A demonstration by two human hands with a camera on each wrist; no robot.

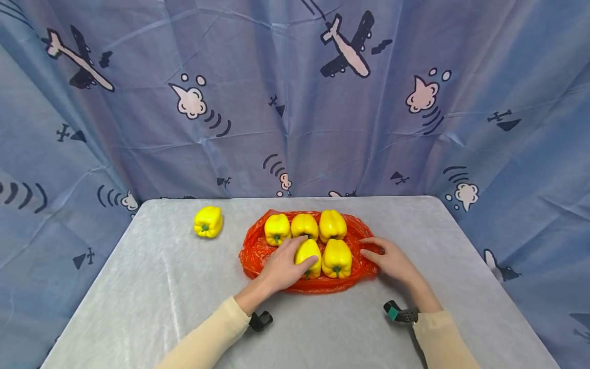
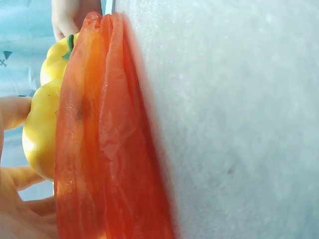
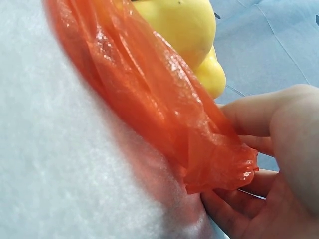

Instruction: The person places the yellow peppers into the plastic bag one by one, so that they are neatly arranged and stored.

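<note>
Several yellow bell peppers sit in a red plastic bag [image 1: 255,259] with its mouth spread wide. My left hand [image 1: 284,265] is at the front-left bell pepper [image 1: 308,253], thumb over its near side and fingers around its back and left. The left wrist view shows that bell pepper [image 2: 42,129] between thumb and fingers, its lower part hidden behind the bag's wall. At the bag's right edge, my right hand [image 1: 392,259] touches the plastic with loosely bent, spread fingers. The bunched rim [image 3: 224,167] lies between its thumb and fingers in the right wrist view.
One more bell pepper [image 1: 208,222] lies apart on the grey table [image 1: 152,287], left of the bag near the back edge. A blue patterned curtain [image 1: 249,102] hangs behind the table and along both sides.
</note>
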